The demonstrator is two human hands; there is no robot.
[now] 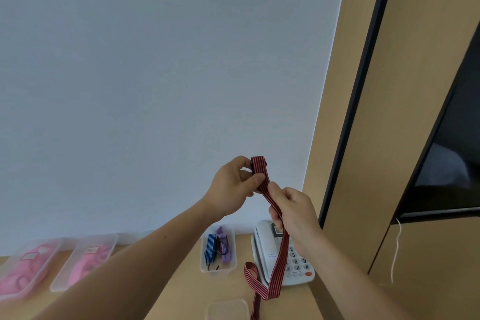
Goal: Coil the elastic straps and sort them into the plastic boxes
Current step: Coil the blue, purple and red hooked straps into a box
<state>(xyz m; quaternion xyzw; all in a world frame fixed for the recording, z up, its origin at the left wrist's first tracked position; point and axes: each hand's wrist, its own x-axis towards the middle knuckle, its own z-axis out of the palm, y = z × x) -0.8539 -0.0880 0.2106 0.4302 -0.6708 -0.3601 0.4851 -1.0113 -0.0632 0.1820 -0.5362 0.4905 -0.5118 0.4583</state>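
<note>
Currently both hands are raised in front of the pale wall, above the wooden table (187, 299).

- Red-and-black striped strap (279, 277): its top end is folded over at the left hand, and from there it runs down through the right hand. It hangs in front of the white telephone (263, 244) and makes a loose loop near the table. The tail drops out of view at the bottom edge.
- Left hand (233, 187): the thumb and curled fingers pinch the folded top end of the strap. A small dark part shows at the fold, too small to identify.
- Right hand (293, 213): just below and beside the left hand, with its fingers curled round the strap.
- Clear box (220, 273): stands on the table against the wall, just left of the telephone. It holds a blue strap (211, 248) and a purple strap (225, 247), both bundled.
- Two more clear boxes stand further left, one at the edge (15, 293) and one beside it (58, 288). Both hold pink straps and carry a small label, which is blurred.
- Clear plastic piece (228, 309): lies at the bottom edge beside the strap's tail. I cannot tell whether it is a lid or a box.
- A dark screen (452, 138) is mounted on the wood panel to the right.
</note>
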